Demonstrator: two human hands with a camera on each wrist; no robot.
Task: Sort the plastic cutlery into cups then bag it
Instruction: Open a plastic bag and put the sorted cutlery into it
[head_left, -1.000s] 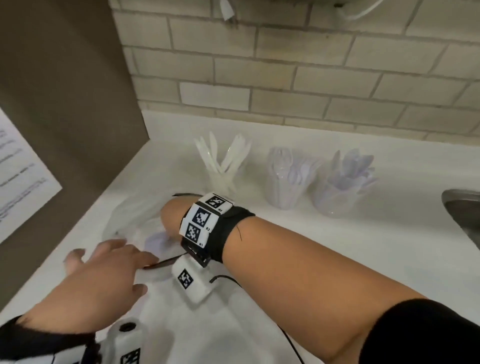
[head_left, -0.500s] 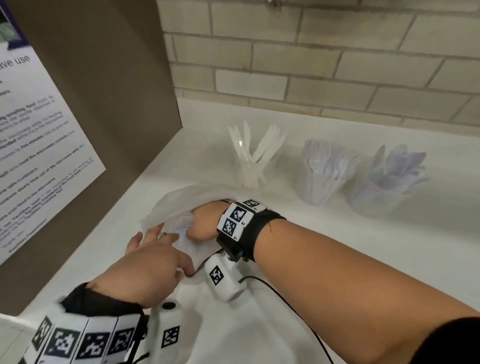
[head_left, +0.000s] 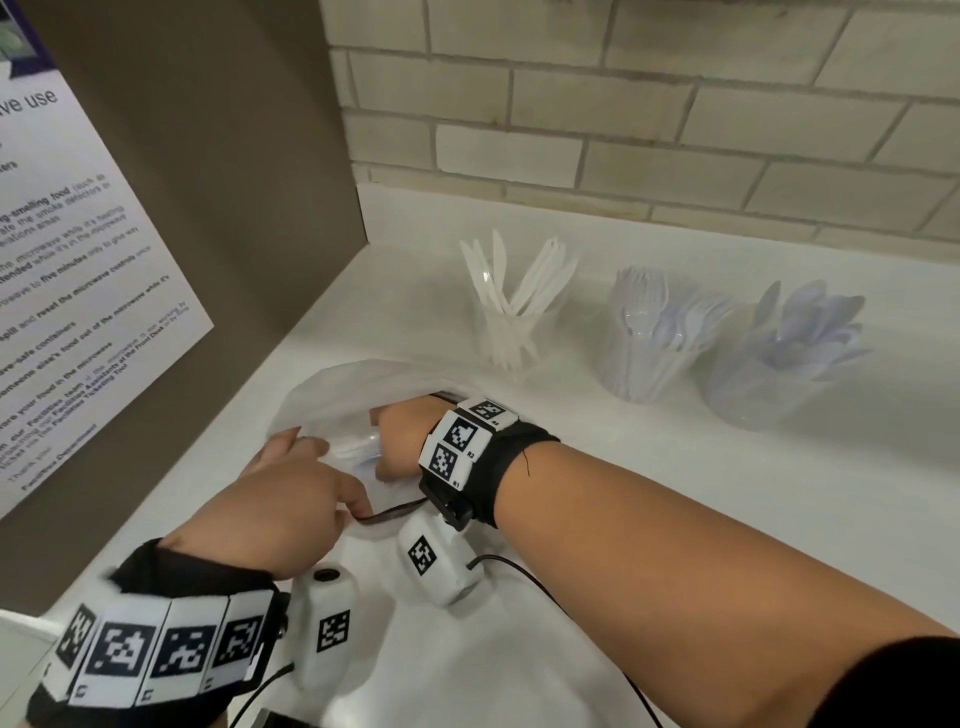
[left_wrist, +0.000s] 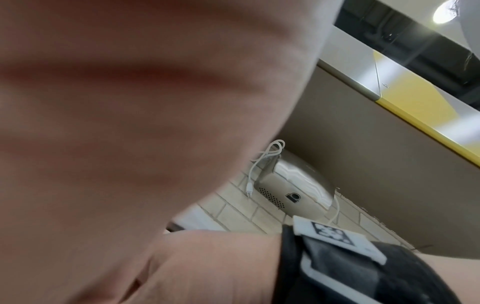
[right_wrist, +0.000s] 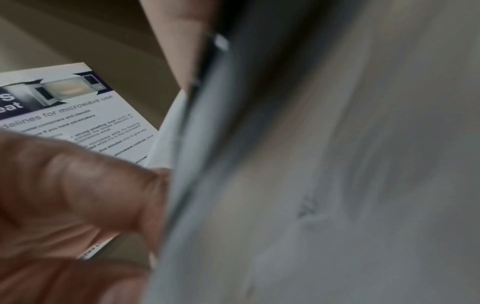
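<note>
A thin white plastic bag (head_left: 332, 395) lies on the counter with its mouth toward me. My left hand (head_left: 291, 488) pinches the bag's dark lower edge between thumb and fingers. My right hand (head_left: 402, 431) reaches into the mouth; its fingers are hidden by the film, so I cannot tell what they hold. Behind the bag stand three clear cups: knives (head_left: 511, 332), forks (head_left: 644, 353) and spoons (head_left: 779, 374). The right wrist view shows only the blurred bag (right_wrist: 337, 185) and my left hand's fingers (right_wrist: 78, 195).
A brown side panel with a microwave notice (head_left: 78, 286) closes off the left. A brick wall (head_left: 623, 130) runs along the back of the white counter (head_left: 727, 493). A metal wall unit with a white cable (left_wrist: 293, 185) hangs above.
My left hand has come forward and taken hold of the bag's edge. My right hand has gone deeper into the bag, whose mouth now stands raised over it.
</note>
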